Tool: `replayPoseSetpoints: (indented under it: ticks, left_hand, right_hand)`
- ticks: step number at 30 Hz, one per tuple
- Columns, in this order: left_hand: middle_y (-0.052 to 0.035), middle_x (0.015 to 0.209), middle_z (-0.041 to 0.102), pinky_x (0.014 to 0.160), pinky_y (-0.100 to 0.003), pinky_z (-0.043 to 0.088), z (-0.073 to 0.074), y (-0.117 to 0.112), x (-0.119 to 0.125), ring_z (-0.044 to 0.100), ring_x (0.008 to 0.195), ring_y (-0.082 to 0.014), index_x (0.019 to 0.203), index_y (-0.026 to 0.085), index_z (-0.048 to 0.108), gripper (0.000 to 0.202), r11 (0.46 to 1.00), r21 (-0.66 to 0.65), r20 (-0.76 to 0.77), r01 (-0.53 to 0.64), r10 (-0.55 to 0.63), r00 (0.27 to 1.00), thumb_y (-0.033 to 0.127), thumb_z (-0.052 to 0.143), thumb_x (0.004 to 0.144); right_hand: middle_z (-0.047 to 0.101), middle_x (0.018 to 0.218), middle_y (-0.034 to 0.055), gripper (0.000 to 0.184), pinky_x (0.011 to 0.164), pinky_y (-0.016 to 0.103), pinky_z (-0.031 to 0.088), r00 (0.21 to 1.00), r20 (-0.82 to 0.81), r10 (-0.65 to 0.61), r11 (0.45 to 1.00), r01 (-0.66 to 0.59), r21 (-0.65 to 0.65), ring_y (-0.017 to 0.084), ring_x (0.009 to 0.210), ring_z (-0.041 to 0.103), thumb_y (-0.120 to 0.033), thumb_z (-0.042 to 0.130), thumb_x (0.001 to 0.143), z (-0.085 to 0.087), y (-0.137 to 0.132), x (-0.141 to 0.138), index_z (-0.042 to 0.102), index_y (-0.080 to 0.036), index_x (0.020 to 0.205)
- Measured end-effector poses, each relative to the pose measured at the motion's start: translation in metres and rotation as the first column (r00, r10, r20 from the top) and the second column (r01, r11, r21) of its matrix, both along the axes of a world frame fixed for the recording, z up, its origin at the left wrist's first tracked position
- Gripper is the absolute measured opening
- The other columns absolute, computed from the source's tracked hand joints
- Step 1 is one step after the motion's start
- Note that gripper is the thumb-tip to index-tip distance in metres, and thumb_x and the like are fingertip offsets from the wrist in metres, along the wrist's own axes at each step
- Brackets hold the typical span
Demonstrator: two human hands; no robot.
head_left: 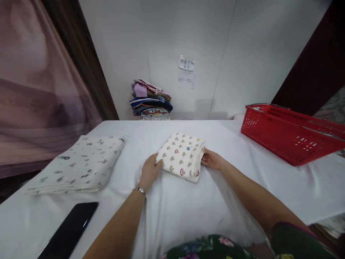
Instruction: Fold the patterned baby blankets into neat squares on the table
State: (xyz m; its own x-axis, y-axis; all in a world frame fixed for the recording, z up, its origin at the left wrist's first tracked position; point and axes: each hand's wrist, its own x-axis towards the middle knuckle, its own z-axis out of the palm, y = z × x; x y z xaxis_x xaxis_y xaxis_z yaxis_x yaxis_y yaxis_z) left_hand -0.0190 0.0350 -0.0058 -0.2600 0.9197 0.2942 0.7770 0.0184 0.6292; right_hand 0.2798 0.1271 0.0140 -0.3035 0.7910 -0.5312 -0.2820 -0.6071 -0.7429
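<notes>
A folded cream cloth with a mushroom print [181,155] lies on the white-covered table [188,212]. My left hand [149,172] grips its near-left edge, fingers curled around the fabric, a watch on the wrist. On the cloth's right edge, my right hand [211,159] pinches the folded layers. Both hands rest low on the table.
A larger folded white cloth with a grey print [81,163] lies at the left. A black phone [68,230] sits at the near-left edge. A red plastic basket [291,131] stands at the right. A stack of folded fabrics [151,100] sits against the back wall.
</notes>
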Motion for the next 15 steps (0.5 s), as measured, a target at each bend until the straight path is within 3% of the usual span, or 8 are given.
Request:
replayPoseSetpoints:
  ticks: [4,8,11,15]
  left_hand:
    - [-0.0073,0.118,0.058,0.094,-0.036,0.041,0.002,-0.003,0.000,0.053,0.107,-0.0226,0.120,0.018,0.051,0.042,1.000,-0.004,-0.003,0.012,-0.012,1.000,0.038,0.043,0.083]
    - [-0.0068,0.117,0.058,0.093,-0.035,0.042,0.001,-0.004,0.000,0.054,0.105,-0.0216,0.119,0.019,0.051,0.041,0.999,0.005,-0.014,0.033,-0.033,0.999,0.039,0.042,0.084]
    - [-0.0077,0.119,0.057,0.094,-0.036,0.042,0.002,-0.004,-0.001,0.053,0.107,-0.0218,0.119,0.018,0.051,0.041,0.999,0.032,-0.047,0.030,-0.028,0.998,0.039,0.042,0.085]
    - [-0.0122,0.131,0.048,0.104,-0.041,0.032,0.009,-0.012,0.010,0.042,0.123,-0.0250,0.122,0.016,0.049,0.044,0.991,0.127,-0.218,0.031,-0.003,0.976,0.038,0.044,0.085]
  right_hand:
    - [0.050,0.055,-0.0032,0.024,0.036,0.013,0.037,0.998,0.040,0.050,0.998,-0.048,-0.049,0.005,0.041,0.042,-0.036,0.053,0.086,0.002,0.006,-0.002,0.052,-0.016,0.072]
    - [0.054,0.058,-0.0020,0.013,0.028,0.013,0.024,0.995,0.091,-0.026,0.998,0.021,0.053,0.005,0.041,0.041,-0.027,0.058,0.082,0.001,0.004,-0.004,0.056,-0.016,0.076]
    - [0.062,0.071,0.0018,0.012,0.033,0.015,0.034,0.987,0.152,-0.057,0.988,0.033,0.152,0.008,0.051,0.052,-0.027,0.060,0.080,-0.002,0.003,-0.005,0.059,-0.016,0.082]
    - [0.066,0.083,0.0067,0.014,0.061,0.025,0.053,0.989,0.140,-0.050,0.976,0.019,0.215,0.014,0.069,0.061,-0.026,0.059,0.080,-0.003,0.005,-0.003,0.060,-0.013,0.086]
